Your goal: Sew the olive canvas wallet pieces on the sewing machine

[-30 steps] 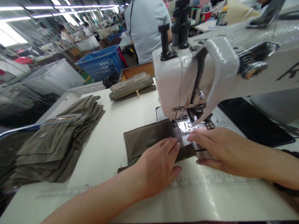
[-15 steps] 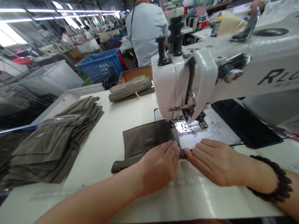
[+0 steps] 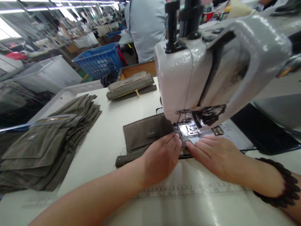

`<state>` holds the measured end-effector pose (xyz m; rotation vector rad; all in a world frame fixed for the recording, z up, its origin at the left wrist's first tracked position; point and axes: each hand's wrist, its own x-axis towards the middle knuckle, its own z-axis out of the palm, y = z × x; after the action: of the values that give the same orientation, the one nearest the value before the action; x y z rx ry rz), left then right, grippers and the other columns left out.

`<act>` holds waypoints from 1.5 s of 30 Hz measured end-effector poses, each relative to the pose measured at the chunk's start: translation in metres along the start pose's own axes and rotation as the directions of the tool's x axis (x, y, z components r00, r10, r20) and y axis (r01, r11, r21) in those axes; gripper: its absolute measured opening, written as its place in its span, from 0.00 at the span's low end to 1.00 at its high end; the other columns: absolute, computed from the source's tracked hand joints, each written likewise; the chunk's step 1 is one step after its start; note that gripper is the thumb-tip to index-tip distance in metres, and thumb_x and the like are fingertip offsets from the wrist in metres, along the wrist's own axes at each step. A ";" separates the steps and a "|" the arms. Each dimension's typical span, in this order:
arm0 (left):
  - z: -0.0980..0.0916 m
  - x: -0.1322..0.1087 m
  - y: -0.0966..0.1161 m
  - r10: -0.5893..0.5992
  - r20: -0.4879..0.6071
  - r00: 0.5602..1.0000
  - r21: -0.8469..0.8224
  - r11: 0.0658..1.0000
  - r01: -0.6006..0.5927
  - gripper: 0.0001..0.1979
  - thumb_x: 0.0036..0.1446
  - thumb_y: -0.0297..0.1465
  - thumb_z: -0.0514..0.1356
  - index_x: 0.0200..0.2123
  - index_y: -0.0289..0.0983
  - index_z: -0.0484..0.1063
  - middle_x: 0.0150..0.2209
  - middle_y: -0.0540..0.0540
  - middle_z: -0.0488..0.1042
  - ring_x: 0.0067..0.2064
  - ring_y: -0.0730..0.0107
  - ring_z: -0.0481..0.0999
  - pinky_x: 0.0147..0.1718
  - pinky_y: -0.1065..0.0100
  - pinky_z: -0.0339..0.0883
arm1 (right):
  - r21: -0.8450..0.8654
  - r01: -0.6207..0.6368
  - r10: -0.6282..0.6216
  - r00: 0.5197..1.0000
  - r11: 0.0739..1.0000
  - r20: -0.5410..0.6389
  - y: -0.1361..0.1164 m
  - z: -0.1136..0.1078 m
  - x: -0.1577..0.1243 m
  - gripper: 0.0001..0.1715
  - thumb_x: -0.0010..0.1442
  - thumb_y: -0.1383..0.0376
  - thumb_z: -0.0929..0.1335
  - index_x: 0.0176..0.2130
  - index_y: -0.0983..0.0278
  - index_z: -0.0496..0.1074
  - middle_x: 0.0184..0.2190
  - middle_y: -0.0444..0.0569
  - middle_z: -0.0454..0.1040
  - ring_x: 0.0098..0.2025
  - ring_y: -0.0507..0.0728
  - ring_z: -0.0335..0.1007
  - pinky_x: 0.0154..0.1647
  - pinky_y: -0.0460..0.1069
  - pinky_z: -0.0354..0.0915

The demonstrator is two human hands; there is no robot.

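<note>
A grey-brown fabric pouch piece (image 3: 138, 135) with a small label lies flat, its right edge at the needle and presser foot of the white sewing machine (image 3: 174, 78). My left hand (image 3: 163, 155) is on its right part, fingers held together and pressed onto the cloth next to the needle area. On the piece's near right corner, my right hand (image 3: 211, 153) has its thumb and curled fingers closed on the edge, just in front of the metal needle plate (image 3: 191, 130). The fingertips' undersides are hidden. A dark beaded bracelet (image 3: 282, 182) circles my right wrist.
Stacked grey-brown fabric pieces (image 3: 47, 141) lie at the left. Behind the work sits a folded bundle with a zipper (image 3: 131, 88). A black phone (image 3: 265, 131) rests at the right. A ruler scale (image 3: 188, 191) runs along the front. Beyond are a blue crate (image 3: 98, 61) and a person (image 3: 147, 28).
The view has moved closer to the machine, whose head looks larger. The pouch piece's near right corner has swung slightly right, showing a bit of metal zipper between my hands. Both hands stay on the cloth.
</note>
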<state>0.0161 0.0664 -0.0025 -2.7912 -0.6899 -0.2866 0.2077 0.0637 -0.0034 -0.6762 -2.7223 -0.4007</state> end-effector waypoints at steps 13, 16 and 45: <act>0.001 0.009 -0.039 -0.249 0.139 0.958 -0.490 0.824 0.285 0.09 0.57 0.24 0.53 0.37 0.32 0.72 0.37 0.46 0.74 0.40 0.66 0.74 0.40 0.69 0.69 | 0.148 -0.494 0.470 0.866 0.857 0.170 0.018 0.012 0.001 0.11 0.58 0.62 0.62 0.35 0.66 0.70 0.20 0.48 0.68 0.22 0.55 0.63 0.23 0.49 0.56; 0.000 0.011 -0.048 -0.290 0.199 0.936 -0.615 0.707 0.349 0.08 0.56 0.24 0.55 0.36 0.34 0.73 0.37 0.47 0.75 0.39 0.67 0.74 0.38 0.71 0.69 | 0.277 -0.565 0.487 0.819 0.778 0.302 0.023 0.011 0.002 0.11 0.58 0.62 0.62 0.33 0.65 0.70 0.22 0.48 0.70 0.24 0.56 0.65 0.25 0.49 0.59; 0.007 0.004 -0.025 -0.003 0.147 0.989 -0.018 1.000 0.006 0.16 0.58 0.22 0.46 0.46 0.23 0.66 0.45 0.37 0.71 0.47 0.65 0.69 0.51 0.69 0.60 | 0.114 -0.356 0.339 0.929 0.927 0.150 0.010 0.014 0.005 0.18 0.55 0.74 0.59 0.42 0.65 0.70 0.30 0.47 0.73 0.26 0.55 0.66 0.24 0.50 0.59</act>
<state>0.0080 0.0919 -0.0037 -2.8504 -0.7297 -0.0890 0.2057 0.0790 -0.0120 -1.1549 -2.6361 -0.0829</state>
